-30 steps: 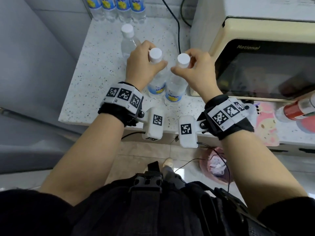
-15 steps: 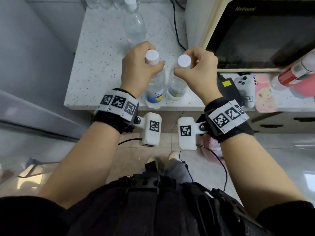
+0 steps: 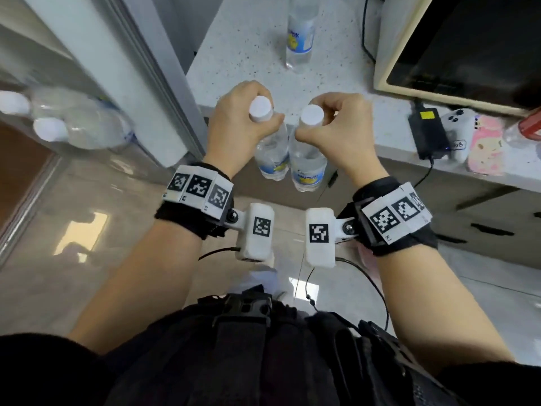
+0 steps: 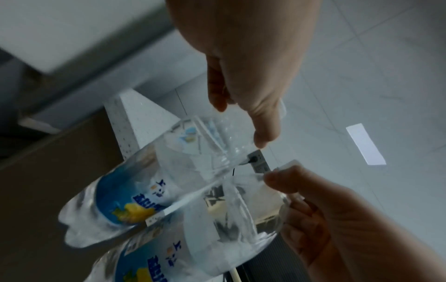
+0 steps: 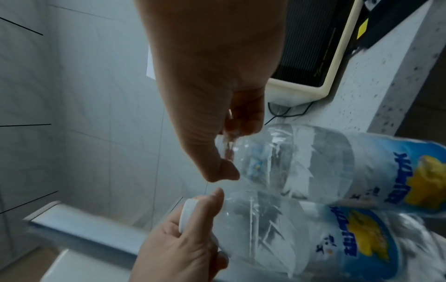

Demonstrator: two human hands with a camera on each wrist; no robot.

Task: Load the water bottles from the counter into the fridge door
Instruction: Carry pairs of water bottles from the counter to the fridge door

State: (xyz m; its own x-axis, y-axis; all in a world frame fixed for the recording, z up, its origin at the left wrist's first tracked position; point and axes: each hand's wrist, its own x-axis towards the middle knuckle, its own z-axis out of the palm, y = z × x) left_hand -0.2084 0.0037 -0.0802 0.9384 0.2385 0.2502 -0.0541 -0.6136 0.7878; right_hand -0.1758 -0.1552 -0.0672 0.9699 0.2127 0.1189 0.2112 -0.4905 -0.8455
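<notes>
At the far left, two clear plastic bottles [image 3: 79, 124] with white caps sit blurred in the fridge door [image 3: 152, 92]. To the right of it, the left hand [image 3: 237, 124] has its fingers [image 3: 257, 89] curled round the neck of one water bottle [image 3: 270, 155], just under its round white cap. Close beside it the right hand [image 3: 339, 127] pinches the neck of a second bottle [image 3: 307, 165] the same way. Both hang off the near edge of the worktop [image 3: 240, 45], over the floor, their blue and yellow labels almost touching. A third bottle [image 3: 300, 33] stands upright farther back on the speckled white stone. So five bottles in all. Right again sit a cream microwave [image 3: 456, 48] with a dark door, a black power brick [image 3: 429, 133] and a white game controller [image 3: 459, 133]. The floor [image 3: 73, 230] is glossy pale tile.
</notes>
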